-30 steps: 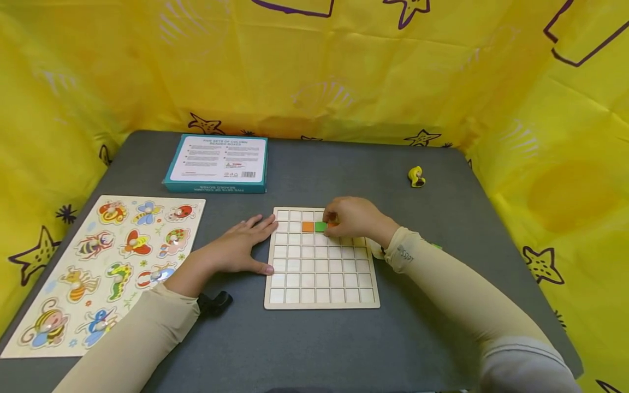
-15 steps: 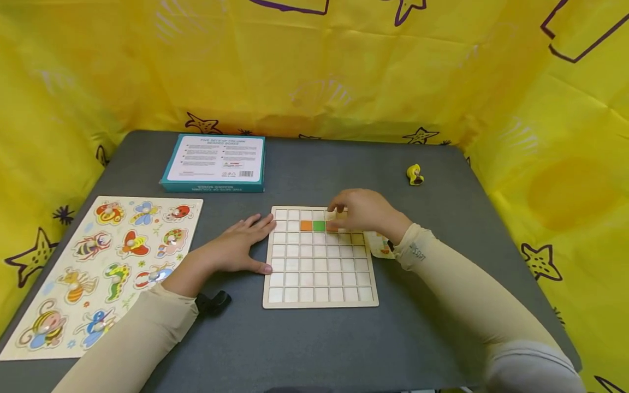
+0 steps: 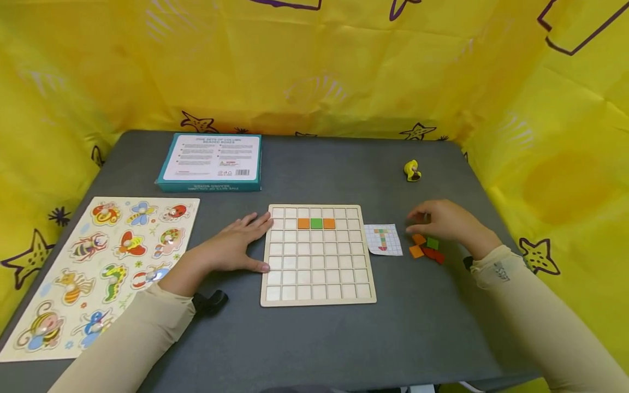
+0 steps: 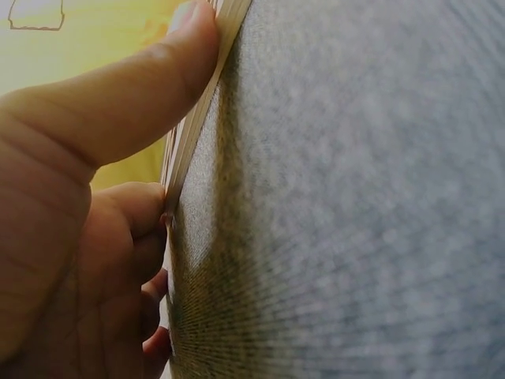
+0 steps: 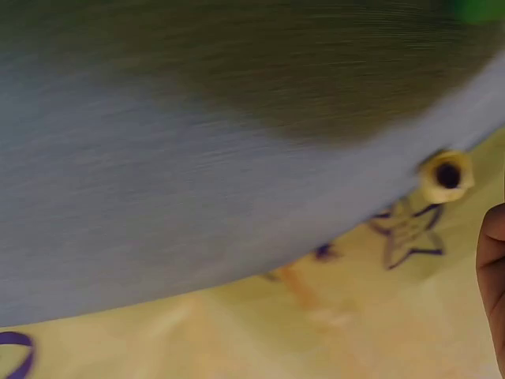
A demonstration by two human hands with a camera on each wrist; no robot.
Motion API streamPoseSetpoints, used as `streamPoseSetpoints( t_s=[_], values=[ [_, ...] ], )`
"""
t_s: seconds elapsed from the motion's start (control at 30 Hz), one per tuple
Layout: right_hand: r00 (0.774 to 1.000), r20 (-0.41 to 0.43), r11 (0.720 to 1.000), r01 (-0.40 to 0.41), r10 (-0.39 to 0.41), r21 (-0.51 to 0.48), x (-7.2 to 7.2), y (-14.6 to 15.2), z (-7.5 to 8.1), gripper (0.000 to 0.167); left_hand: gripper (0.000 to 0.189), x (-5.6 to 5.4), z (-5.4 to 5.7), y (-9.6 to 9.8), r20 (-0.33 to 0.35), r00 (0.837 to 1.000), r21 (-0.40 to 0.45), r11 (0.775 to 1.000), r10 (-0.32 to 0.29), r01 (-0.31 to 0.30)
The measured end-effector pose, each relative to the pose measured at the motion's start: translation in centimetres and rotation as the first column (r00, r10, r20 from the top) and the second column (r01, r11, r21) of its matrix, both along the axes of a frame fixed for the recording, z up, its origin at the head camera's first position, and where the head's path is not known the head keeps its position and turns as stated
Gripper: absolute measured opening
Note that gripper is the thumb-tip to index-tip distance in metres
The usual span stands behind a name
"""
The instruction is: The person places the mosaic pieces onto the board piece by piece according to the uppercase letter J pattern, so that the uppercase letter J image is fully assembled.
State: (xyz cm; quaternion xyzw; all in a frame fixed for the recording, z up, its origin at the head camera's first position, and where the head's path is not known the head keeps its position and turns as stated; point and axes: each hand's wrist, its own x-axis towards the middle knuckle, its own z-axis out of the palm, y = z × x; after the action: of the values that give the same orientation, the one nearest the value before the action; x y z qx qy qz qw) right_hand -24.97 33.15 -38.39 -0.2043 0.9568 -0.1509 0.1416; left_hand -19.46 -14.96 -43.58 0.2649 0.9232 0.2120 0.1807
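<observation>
A wooden grid board [image 3: 319, 262] lies mid-table. In its second row from the top sit an orange tile [image 3: 304, 223], a green tile [image 3: 316, 223] and another orange tile [image 3: 328, 224], side by side. My left hand [image 3: 228, 248] rests at the board's left edge, thumb and fingertips touching it; the left wrist view shows the thumb [image 4: 142, 103] against the wooden edge [image 4: 188, 142]. My right hand [image 3: 444, 221] hovers by a small pile of loose tiles, its fingers loosely bent with no tile visible between them. The pile holds orange [image 3: 416, 251], green [image 3: 432, 243] and red tiles [image 3: 433, 255].
Between board and pile lies a paper card [image 3: 384, 240] with a coloured grid pattern. An insect puzzle board [image 3: 120, 262] is at left, a teal-edged box [image 3: 211, 158] behind it. A small yellow figure [image 3: 412, 171] stands far right. Yellow cloth [image 3: 314, 71] encloses the table.
My right hand has left the orange tile on the board and moved right to the loose pile, uncovering the card and the row of tiles. My left hand stays at the board's edge.
</observation>
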Motion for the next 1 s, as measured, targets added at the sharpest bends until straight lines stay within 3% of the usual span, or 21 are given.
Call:
streamPoseSetpoints(
  t_s=[0.3, 0.53, 1.0],
  values=[
    [0.999, 0.034, 1.000, 0.017, -0.017, -0.002, 1.1, 3.1, -1.0, 0.035, 0.111, 0.2, 0.1, -0.1, 0.001, 1.000, -0.003, 1.000, 0.002, -0.002],
    [1.000, -0.005, 1.000, -0.031, 0.031, 0.006, 1.3, 3.4, -1.6, 0.027, 0.110, 0.1, 0.6, 0.1, -0.002, 1.000, -0.002, 1.000, -0.008, 0.008],
    [0.999, -0.033, 1.000, -0.004, 0.003, -0.029, 1.1, 3.8, -2.3, 0.025, 0.111, -0.2, 0.2, 0.1, 0.004, 1.000, -0.014, 1.000, -0.005, 0.005]
  ],
)
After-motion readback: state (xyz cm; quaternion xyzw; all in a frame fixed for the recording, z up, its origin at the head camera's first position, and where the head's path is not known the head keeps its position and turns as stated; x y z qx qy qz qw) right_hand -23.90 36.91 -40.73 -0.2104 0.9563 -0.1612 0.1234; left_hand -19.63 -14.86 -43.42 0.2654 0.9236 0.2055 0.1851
